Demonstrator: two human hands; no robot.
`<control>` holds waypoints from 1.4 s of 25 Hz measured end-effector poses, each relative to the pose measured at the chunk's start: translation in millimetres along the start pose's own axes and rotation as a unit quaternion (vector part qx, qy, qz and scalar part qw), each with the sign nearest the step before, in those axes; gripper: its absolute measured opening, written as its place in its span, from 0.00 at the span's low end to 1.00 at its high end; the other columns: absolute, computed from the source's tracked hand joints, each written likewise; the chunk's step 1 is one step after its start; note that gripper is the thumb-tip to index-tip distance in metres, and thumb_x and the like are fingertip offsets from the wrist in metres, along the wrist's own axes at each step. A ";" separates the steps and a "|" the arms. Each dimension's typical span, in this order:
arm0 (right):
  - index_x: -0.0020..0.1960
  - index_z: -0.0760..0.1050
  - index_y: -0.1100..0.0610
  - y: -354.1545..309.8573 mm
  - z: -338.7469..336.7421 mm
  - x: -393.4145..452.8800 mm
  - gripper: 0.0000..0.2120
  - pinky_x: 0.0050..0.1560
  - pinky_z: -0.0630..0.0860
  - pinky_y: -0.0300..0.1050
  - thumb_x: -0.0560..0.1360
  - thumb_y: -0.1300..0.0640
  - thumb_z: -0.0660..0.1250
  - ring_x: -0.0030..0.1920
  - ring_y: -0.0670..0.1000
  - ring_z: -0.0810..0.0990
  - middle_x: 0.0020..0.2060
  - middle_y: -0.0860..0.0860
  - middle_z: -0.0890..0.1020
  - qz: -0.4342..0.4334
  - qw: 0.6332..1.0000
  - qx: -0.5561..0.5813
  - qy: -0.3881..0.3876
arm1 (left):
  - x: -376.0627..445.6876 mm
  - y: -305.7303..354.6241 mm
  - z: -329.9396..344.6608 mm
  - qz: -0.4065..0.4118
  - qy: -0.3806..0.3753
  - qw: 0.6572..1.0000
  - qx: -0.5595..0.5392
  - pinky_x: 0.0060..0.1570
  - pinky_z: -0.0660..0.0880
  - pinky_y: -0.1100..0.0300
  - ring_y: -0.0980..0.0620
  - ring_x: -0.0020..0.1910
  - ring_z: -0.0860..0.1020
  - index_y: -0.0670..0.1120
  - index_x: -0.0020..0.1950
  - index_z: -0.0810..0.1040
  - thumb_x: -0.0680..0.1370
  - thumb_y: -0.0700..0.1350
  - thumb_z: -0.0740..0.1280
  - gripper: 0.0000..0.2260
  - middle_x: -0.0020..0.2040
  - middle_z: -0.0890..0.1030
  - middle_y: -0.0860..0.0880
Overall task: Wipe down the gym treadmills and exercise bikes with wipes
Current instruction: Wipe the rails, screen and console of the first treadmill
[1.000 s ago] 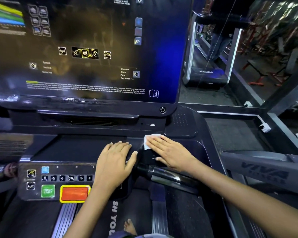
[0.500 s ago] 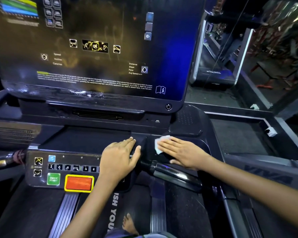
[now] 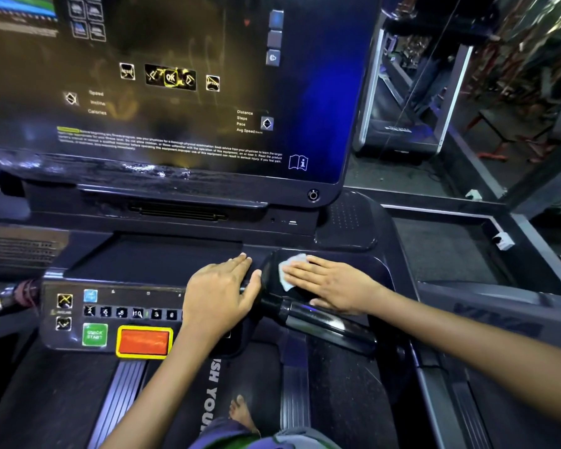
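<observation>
I stand on a black treadmill with a large dark screen [image 3: 162, 92] above its console. My right hand [image 3: 331, 283] lies flat, fingers straight, pressing a white wipe [image 3: 290, 270] onto the glossy right side tray [image 3: 370, 264] of the console. Only the wipe's left part shows past my fingertips. My left hand [image 3: 221, 296] rests flat on the right end of the button panel [image 3: 110, 315], fingers extended toward the tray and holding nothing.
A green quick-start button [image 3: 94, 334] and a red stop button [image 3: 144, 341] sit on the panel. A black handlebar [image 3: 324, 322] runs under my right hand. Another treadmill [image 3: 399, 124] stands behind glass at the right. My bare foot [image 3: 240, 413] is on the belt.
My right hand has slid the wipe a little to the right across the tray. The view has shifted left and down slightly. My left hand stays on the panel.
</observation>
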State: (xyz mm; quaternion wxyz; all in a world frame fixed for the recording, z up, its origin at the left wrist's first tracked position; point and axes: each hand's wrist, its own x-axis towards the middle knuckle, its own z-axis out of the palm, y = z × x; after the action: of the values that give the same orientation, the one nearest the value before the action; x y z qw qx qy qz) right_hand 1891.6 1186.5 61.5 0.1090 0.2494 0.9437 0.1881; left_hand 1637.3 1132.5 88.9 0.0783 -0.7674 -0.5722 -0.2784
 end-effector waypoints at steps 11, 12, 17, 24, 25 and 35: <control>0.72 0.63 0.61 -5.8 5.7 5.0 0.29 0.72 0.49 0.48 0.74 0.50 0.51 0.71 0.51 0.66 0.70 0.54 0.68 -0.016 1.000 0.010 -0.005 | -0.3 -0.1 0.5 -0.003 0.006 1.000 -0.003 0.37 0.77 0.60 0.48 0.38 0.84 0.42 0.45 0.85 0.75 0.52 0.58 0.19 0.45 0.85 0.45; 0.72 0.64 0.60 -1.1 3.7 1.8 0.29 0.72 0.49 0.48 0.74 0.50 0.51 0.71 0.51 0.66 0.70 0.54 0.68 -0.022 1.000 0.003 -0.007 | -0.3 0.1 0.2 -0.002 0.008 1.000 -0.003 0.37 0.77 0.61 0.48 0.38 0.84 0.42 0.45 0.85 0.75 0.52 0.58 0.19 0.45 0.85 0.45; 0.72 0.64 0.59 24.9 -1.5 -54.2 0.29 0.73 0.47 0.47 0.73 0.48 0.52 0.71 0.50 0.66 0.71 0.53 0.66 -0.040 0.999 -0.018 -0.030 | 0.1 0.7 0.5 -0.007 0.010 1.000 0.003 0.36 0.77 0.61 0.48 0.38 0.84 0.42 0.45 0.85 0.75 0.52 0.58 0.19 0.45 0.85 0.46; 0.73 0.64 0.57 3.0 4.4 8.8 0.27 0.72 0.52 0.48 0.74 0.58 0.50 0.72 0.50 0.64 0.71 0.52 0.67 -0.114 0.993 0.001 -0.029 | 0.4 0.4 -0.6 0.001 0.010 1.000 -0.001 0.36 0.77 0.61 0.49 0.39 0.84 0.43 0.44 0.86 0.75 0.51 0.58 0.19 0.45 0.85 0.46; 0.73 0.64 0.57 8.9 4.4 1.2 0.27 0.73 0.51 0.48 0.74 0.58 0.50 0.72 0.50 0.64 0.71 0.51 0.67 -0.131 0.991 -0.006 -0.036 | 0.3 0.4 -0.7 0.000 0.010 1.000 0.001 0.36 0.77 0.62 0.49 0.39 0.84 0.43 0.44 0.86 0.75 0.51 0.58 0.19 0.45 0.85 0.46; 0.66 0.73 0.57 6.4 7.8 13.7 0.25 0.71 0.54 0.48 0.73 0.56 0.51 0.68 0.49 0.71 0.67 0.50 0.73 -0.165 0.985 -0.027 -0.037 | 0.3 0.7 -0.1 -0.003 0.004 1.000 0.004 0.36 0.77 0.61 0.48 0.39 0.84 0.42 0.45 0.86 0.75 0.52 0.58 0.19 0.45 0.85 0.46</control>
State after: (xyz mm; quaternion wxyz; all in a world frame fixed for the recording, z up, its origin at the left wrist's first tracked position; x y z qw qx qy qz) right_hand 1885.0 1201.0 55.5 0.1804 0.0944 0.9617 0.1833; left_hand 1638.0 1132.5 89.2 0.0829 -0.7645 -0.5751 -0.2792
